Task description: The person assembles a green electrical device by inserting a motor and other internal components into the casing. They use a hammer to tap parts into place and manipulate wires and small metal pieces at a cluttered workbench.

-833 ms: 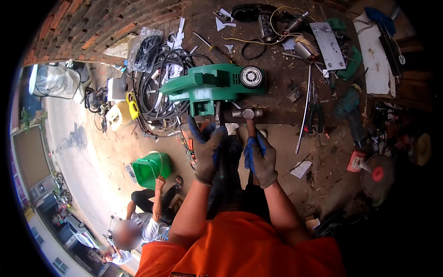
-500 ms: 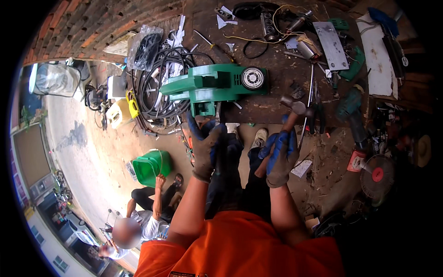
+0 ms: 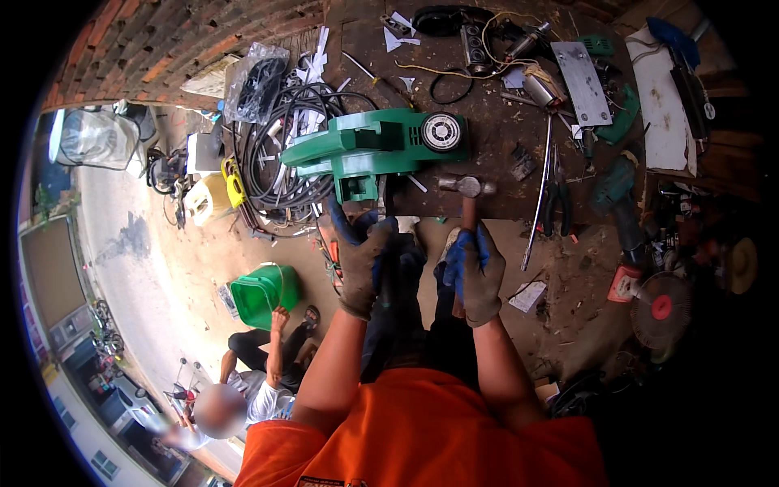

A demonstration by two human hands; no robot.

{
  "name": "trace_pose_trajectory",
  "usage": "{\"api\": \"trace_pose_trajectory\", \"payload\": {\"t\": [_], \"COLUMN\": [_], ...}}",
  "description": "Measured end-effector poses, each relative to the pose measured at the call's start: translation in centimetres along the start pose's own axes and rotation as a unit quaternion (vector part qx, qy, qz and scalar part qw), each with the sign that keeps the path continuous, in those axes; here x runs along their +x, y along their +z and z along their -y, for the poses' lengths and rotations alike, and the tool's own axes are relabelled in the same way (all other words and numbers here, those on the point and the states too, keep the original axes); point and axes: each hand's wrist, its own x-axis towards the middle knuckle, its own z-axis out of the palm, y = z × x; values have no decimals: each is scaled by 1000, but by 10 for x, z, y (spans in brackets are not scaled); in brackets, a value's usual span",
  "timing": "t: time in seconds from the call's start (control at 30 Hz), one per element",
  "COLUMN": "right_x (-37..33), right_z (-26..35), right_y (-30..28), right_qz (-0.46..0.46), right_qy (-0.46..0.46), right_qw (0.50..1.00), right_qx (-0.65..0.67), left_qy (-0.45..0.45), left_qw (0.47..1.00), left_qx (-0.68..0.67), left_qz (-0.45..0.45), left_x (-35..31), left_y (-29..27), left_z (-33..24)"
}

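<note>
A hammer (image 3: 467, 187) with a metal head and wooden handle is upright in my right hand (image 3: 479, 276), whose gloved fingers wrap round the handle. Its head lies over the bench's near edge. My left hand (image 3: 362, 264), also in a grey and blue glove, is just below a green machine housing (image 3: 369, 146) with a round vented disc at its right end. The left index finger stretches toward the housing while the others curl. A dark narrow shape runs beside the left palm; what those fingers hold is hard to make out.
On the wooden bench (image 3: 495, 207) are coiled black cables (image 3: 260, 178), a screwdriver (image 3: 361, 66), a metal plate (image 3: 581, 81), pliers (image 3: 556, 203) and a long metal rod (image 3: 537, 195). A green bucket (image 3: 264, 296) stands at left, near a seated person (image 3: 264, 390). A fan (image 3: 661, 307) is at right.
My right hand has swung left and the hammer has turned upright, its head now closer to the green housing. My left hand stays almost where it was.
</note>
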Motion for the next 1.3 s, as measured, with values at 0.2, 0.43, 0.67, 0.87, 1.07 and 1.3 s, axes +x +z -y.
{"api": "trace_pose_trajectory", "payload": {"t": [0.2,0.43,0.67,0.87,1.07,1.3], "right_x": [3,0,0,5,-8,-16], "right_z": [16,28,28,-27,-16,-9], "right_y": [-10,-2,1,21,9,12], "right_qz": [-33,-54,-71,42,31,37], "right_qy": [-56,-106,-130,-11,32,57], "right_qw": [997,993,989,983,999,998], "right_qx": [-48,-2,27,-179,-2,-3], "left_qy": [0,-24,-4,-52,-46,-37], "left_qw": [1000,999,997,996,998,999], "left_qx": [-17,-10,-71,-78,-33,-33], "left_qz": [-16,-22,-8,7,-3,16], "left_x": [-2,-7,-5,-1,-4,-21], "left_y": [2,8,2,-2,-4,15], "left_z": [5,-21,-3,-18,-19,-37]}}
